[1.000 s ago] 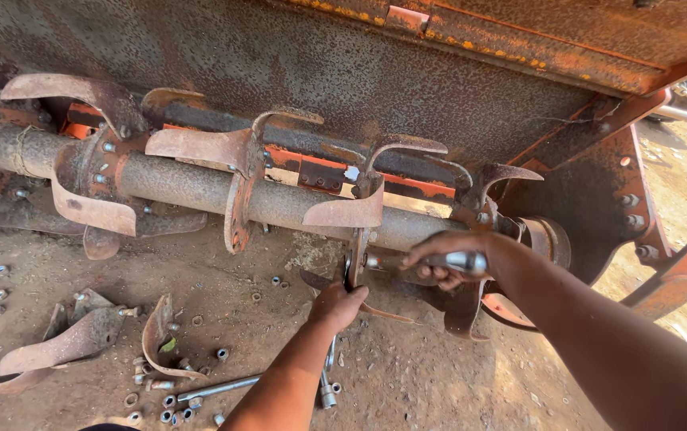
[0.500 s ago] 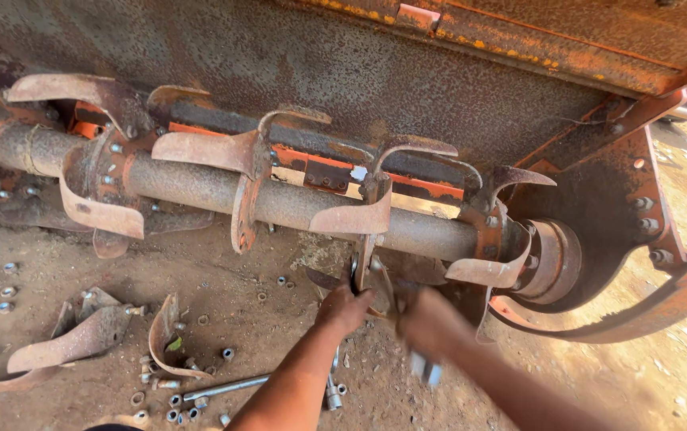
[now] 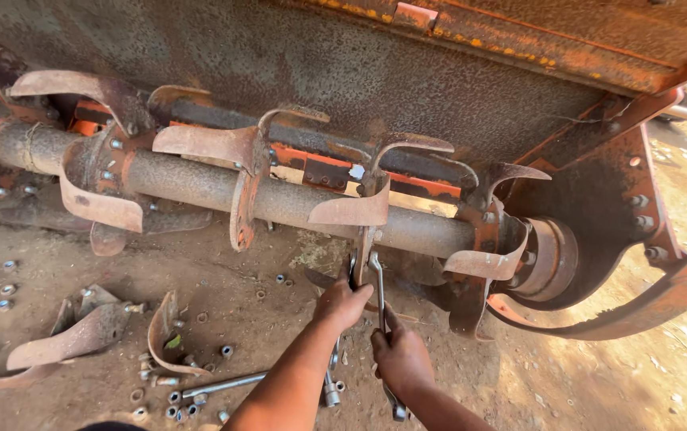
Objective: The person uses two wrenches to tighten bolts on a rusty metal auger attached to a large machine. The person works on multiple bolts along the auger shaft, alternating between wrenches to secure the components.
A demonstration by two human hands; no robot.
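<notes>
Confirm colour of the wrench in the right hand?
Bright silver metal wrench, gripped by the right hand; head view shows it.

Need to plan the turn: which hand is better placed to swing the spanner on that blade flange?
Probably the right hand: it grips the spanner by its shaft. The left hand is up at the flange.

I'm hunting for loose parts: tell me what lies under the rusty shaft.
Under the shaft lies bare dirt with scattered nuts and detached blades. Both hands and the shaft's blades cover the ground beneath the middle flange.
</notes>
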